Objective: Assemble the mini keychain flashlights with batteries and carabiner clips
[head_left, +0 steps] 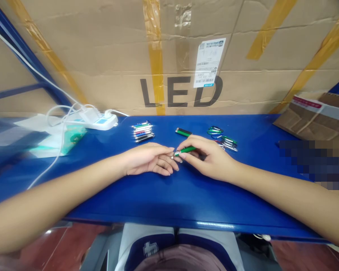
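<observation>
From where I stand, the right hand [214, 157] has its fingers pinched round a slim green tube [188, 149], held low above the near-middle of the blue table [169, 195]. The left hand [147, 158] meets the tube's left end, fingers loosely curved; I can't tell whether they grip it. Just beyond lie a black-and-green pair of tubes [183, 131]. Farther left sits a row of metallic sticks [143, 131]; to the right, a cluster of carabiners [214, 130]. A white power strip [109, 122] rests far left, before a big cardboard box [115, 56].
</observation>
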Motion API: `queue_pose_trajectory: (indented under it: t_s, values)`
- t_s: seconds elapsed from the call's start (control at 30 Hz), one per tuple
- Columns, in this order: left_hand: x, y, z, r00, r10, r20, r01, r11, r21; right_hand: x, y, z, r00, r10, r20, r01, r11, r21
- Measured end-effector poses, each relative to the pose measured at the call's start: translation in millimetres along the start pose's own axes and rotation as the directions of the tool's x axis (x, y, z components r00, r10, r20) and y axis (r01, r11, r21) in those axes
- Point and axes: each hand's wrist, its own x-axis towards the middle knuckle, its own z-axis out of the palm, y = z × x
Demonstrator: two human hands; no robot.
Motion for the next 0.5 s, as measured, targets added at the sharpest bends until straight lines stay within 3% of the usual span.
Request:
queue_pose_trajectory:
  t_s: [0.17, 0.37, 0.5]
  values:
    - [0.0, -1.8, -4.8, 1.000, -0.004, 0.011, 0.004, 1.000, 0.024, 0.4, -0.6, -0.2, 0.999, 0.017, 0.048, -0.018, 1.000, 0.017]
    - [-1.7, 4.6, -1.4, 0.995, -0.018, -0.098, 0.011, 0.997, -0.072, -0.9, -2.1, -0.5, 0.993, 0.060, 0.102, -0.061, 0.998, 0.001]
    - [-0.6, 6.2, -3.8, 0.994, 0.027, -0.103, -0.044, 0.984, -0.171, -0.6, -0.5, -0.5, 0.993, 0.095, 0.073, -0.094, 0.995, -0.014]
